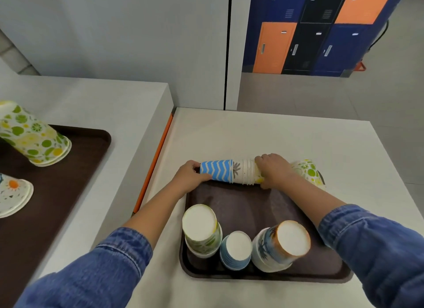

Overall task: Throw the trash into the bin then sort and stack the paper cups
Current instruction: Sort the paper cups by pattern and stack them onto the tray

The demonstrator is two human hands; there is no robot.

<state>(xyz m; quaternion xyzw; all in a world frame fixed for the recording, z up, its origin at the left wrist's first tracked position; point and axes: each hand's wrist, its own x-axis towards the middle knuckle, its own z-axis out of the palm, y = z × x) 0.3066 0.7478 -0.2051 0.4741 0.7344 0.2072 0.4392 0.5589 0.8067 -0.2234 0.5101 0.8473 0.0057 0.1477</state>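
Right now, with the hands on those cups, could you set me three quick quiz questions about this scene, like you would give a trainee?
1. True or false: the left hand holds the blue zigzag cup lying on its side.
2. Multiple choice: how many upside-down stacks stand at the near end of the brown tray? A) one B) three C) five
3. Fill in: the right hand grips a stack of ____ cups nested with the blue one.

Key: 1 true. 2 B: the citrus stack, the blue stack and the palm stack. 3 white.
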